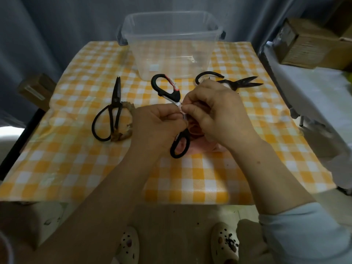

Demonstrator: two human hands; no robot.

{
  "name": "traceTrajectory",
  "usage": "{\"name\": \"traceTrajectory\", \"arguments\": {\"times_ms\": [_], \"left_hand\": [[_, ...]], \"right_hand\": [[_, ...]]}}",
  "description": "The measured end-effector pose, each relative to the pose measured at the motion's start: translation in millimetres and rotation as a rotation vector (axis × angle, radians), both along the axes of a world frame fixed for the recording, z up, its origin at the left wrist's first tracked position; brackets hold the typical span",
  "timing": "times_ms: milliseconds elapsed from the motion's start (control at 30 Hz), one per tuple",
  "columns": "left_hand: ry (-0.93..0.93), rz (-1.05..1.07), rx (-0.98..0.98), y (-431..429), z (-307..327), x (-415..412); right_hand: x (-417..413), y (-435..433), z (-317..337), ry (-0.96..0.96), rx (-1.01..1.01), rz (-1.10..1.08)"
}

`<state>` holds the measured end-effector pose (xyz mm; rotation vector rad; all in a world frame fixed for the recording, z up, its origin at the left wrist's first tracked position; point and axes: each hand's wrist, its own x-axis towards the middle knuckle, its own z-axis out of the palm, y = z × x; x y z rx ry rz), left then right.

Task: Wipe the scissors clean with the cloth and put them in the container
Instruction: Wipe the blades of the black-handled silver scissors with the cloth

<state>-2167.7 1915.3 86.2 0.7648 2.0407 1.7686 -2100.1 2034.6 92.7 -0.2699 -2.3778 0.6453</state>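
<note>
Left hand [158,121] and right hand [215,111], fingers curled, both pinch the open black-handled scissors [167,88] near the pivot, above the table's centre. A pink cloth [205,146] lies bunched under the right hand. The clear container [171,46] stands at the far edge. Second scissors [114,103] lie toward the left edge, third scissors [242,83] toward the right. Yellow-checked table [190,178]; grey curtain [57,25] behind.

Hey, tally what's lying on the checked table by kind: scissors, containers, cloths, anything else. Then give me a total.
Scissors: 3 (left pair, middle pair, right pair)
Clear container: 1
Pink cloth: 1
Brownish clump under the left pair, kind unclear: 1
Total: 6
</note>
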Motion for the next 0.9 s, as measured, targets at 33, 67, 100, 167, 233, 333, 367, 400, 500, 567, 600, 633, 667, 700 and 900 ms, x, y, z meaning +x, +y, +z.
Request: {"name": "traceTrajectory", "arguments": {"times_ms": [33, 67, 100, 167, 233, 333, 367, 400, 500, 567, 600, 633, 667, 700, 900], "left_hand": [[-0.001, 0.007, -0.009, 0, -2, -1], [-0.007, 0.015, -0.013, 0, -2, -2], [-0.012, 0.024, -0.013, 0, -2, -2], [-0.008, 0.02, -0.004, 1, -1, -1], [-0.008, 0.001, 0.011, 2, 1, 1], [-0.038, 0.004, 0.042, 3, 0, 3], [-0.033, 0.01, 0.042, 3, 0, 3], [-0.025, 0.021, 0.038, 2, 0, 2], [-0.022, 0.018, 0.038, 1, 0, 0], [-0.034, -0.001, 0.051, 1, 1, 1], [-0.048, -0.008, 0.062, 2, 1, 3], [-0.063, -0.013, 0.072, 3, 1, 5], [-0.07, -0.01, 0.078, 3, 2, 6], [-0.07, 0.001, 0.078, 3, 1, 6], [-0.064, 0.052, 0.087, 3, 0, 0]], "right_hand": [[0, 1, 1, -0.023, 0.009, 0.017], [1, 3, 2, -0.04, 0.012, 0.027], [1, 3, 3, -0.046, 0.006, 0.028], [0, 1, 1, -0.005, -0.033, -0.003], [-2, -4, -2, 0.053, -0.079, -0.067], [-4, -5, -4, 0.063, -0.084, -0.098], [-3, -4, -2, 0.038, -0.074, -0.081], [-2, -1, 1, 0.006, -0.058, -0.058], [0, 2, 4, -0.041, 0.003, -0.043], [-1, -2, 1, 0.001, -0.016, -0.089], [-1, -5, 0, 0.036, -0.054, -0.11], [-2, -6, -2, 0.062, -0.084, -0.122], [-3, -6, -2, 0.066, -0.093, -0.124], [-2, -6, -1, 0.05, -0.089, -0.117], [0, -9, 3, 0.004, -0.095, -0.119]]}}
